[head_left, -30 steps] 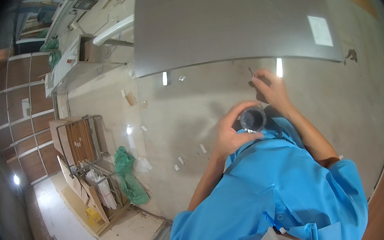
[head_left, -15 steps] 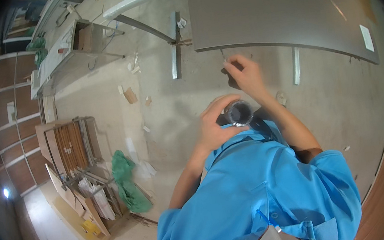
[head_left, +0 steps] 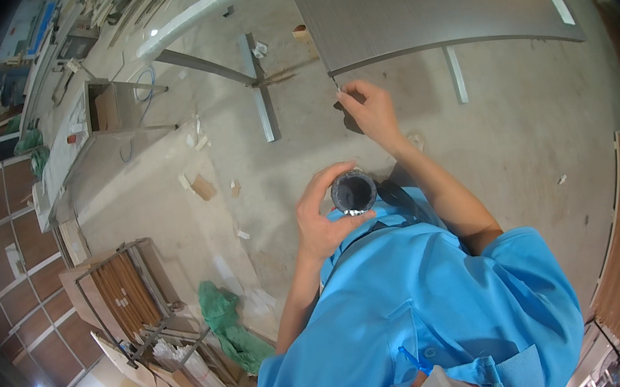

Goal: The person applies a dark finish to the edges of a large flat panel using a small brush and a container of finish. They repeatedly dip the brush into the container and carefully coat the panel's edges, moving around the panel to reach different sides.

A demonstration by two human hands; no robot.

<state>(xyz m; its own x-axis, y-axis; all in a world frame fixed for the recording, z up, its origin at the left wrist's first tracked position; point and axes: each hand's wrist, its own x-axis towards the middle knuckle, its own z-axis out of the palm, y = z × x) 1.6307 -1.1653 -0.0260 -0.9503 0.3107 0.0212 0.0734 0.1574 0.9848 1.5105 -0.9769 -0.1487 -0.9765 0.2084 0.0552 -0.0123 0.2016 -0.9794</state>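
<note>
- While the left hand (head_left: pixel 319 219) curls round the cup (head_left: pixel 354 192), thumb and fingers on opposite sides, we see the right hand (head_left: pixel 370 114) pinching a thin tool (head_left: pixel 335 80) by the left near corner of the panel (head_left: pixel 426 5).
- We find the cup just in front of the shirt (head_left: pixel 445 285), close to the waist, its round mouth turned up toward us.
- We judge that pinch the weaker hold: so slim a tool could twist or drop to the floor (head_left: pixel 506 154) if the fingertips loosened.
- If the tool's tip met the panel at a bad slant, we think it could scuff the edge; we cannot tell whether the two touch.
- Should the cup tilt while attention is on the corner, any contents could spill onto the shirt; its inside is too dark for us to read.
- Leaning too far forward could, we reckon, knock an arm against the panel's edge, or catch a foot on the metal bar (head_left: pixel 258 91) or strip (head_left: pixel 456 75).
- We note the panel as flat, grey-brown and faintly grained, with a soft sheen.
- The cup is dark and round, with a crinkled, shiny patch at its near rim.
- We see smooth blue cloth creased across the shirt, a dull, stained floor and a crumpled green bag (head_left: pixel 225 320).
</note>
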